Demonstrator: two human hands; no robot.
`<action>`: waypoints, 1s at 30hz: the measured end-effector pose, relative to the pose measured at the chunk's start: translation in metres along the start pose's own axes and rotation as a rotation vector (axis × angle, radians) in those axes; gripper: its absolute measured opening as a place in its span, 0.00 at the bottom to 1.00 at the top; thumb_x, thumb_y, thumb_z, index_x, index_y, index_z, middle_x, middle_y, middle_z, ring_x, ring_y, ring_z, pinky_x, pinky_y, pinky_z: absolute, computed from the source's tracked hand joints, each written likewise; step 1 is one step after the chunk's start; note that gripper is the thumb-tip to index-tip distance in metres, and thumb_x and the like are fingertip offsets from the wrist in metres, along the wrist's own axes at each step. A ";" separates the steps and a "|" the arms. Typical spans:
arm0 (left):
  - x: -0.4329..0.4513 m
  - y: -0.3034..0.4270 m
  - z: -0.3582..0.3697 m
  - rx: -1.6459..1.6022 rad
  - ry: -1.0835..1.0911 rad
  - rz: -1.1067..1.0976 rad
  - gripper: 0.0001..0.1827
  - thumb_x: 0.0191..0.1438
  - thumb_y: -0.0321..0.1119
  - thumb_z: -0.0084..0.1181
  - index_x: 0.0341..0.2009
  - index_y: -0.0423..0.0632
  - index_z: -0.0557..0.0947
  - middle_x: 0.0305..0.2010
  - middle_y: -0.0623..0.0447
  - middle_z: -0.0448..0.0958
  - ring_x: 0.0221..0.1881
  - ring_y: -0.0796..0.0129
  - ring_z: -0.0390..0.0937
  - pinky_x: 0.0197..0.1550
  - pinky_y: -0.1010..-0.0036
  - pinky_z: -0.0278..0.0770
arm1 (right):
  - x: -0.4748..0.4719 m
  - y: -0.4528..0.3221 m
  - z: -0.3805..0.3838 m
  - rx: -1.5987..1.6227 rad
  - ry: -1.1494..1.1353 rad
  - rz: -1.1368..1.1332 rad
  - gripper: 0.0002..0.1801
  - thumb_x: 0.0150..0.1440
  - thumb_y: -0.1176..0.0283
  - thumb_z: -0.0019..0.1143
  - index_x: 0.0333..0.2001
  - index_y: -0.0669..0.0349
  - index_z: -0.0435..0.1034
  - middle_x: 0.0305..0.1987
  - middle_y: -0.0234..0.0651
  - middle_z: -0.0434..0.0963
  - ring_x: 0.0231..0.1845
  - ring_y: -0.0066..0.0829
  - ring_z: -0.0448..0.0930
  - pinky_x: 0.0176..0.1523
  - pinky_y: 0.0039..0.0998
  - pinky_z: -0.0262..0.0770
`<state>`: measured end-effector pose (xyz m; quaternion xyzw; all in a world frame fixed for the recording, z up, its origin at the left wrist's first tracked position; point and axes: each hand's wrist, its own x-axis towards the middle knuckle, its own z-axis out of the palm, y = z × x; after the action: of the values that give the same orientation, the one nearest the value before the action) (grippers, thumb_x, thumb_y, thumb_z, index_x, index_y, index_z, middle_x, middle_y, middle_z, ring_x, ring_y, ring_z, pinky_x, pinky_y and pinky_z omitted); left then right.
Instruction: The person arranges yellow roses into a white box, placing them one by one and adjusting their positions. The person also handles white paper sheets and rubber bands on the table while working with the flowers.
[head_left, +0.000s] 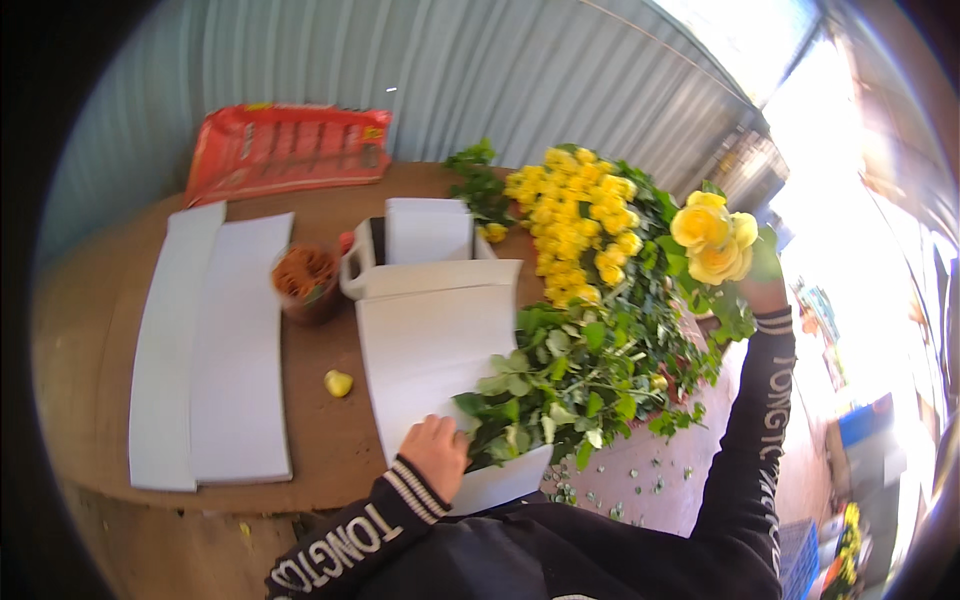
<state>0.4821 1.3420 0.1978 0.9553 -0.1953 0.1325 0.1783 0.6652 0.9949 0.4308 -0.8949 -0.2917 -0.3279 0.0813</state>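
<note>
My right hand (763, 289) is raised at the right, mostly hidden behind several yellow roses (712, 236) with green leaves, which it holds. My left hand (436, 454) rests at the lower middle, at the edge of leafy rose stems (555, 382) lying over a white paper sheet (442, 345); whether its fingers grip anything is not clear. Beyond the stems a large heap of yellow roses (574, 217) lies on the brown table (330, 442). A white holder (358, 262) with a stack of white paper (427, 231) stands behind the sheet.
Long white paper sheets (240, 352) lie at the left. A tub of brown rubber bands or similar bits (304, 277) and a loose yellow bud (338, 383) are near the middle. A red plastic package (292, 150) leans by the corrugated wall (315, 60). A blue crate (799, 559) stands lower right.
</note>
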 end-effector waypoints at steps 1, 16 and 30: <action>-0.001 0.001 0.002 0.022 0.058 0.015 0.14 0.34 0.36 0.58 0.27 0.43 0.76 0.28 0.51 0.66 0.35 0.61 0.65 0.35 0.72 0.66 | 0.013 -0.028 0.008 0.059 -0.064 0.016 0.20 0.38 0.79 0.59 0.39 0.66 0.68 0.36 0.39 0.75 0.35 0.29 0.76 0.41 0.25 0.70; -0.011 0.022 0.016 0.212 0.203 -0.098 0.12 0.35 0.36 0.47 0.20 0.41 0.76 0.27 0.46 0.68 0.34 0.59 0.64 0.31 0.74 0.64 | -0.035 -0.182 0.152 0.890 -0.902 0.098 0.37 0.43 0.85 0.48 0.57 0.63 0.44 0.41 0.38 0.73 0.41 0.24 0.72 0.47 0.22 0.65; -0.009 0.031 0.023 0.383 0.065 -0.132 0.19 0.39 0.35 0.43 0.31 0.32 0.77 0.42 0.29 0.68 0.38 0.50 0.66 0.33 0.67 0.67 | -0.028 -0.172 0.137 0.622 -0.562 0.202 0.17 0.42 0.85 0.47 0.39 0.65 0.63 0.31 0.33 0.72 0.28 0.21 0.72 0.32 0.21 0.68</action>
<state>0.4654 1.3091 0.1827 0.9776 -0.0977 0.1861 0.0080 0.6230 1.1683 0.2999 -0.9064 -0.2982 0.0418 0.2962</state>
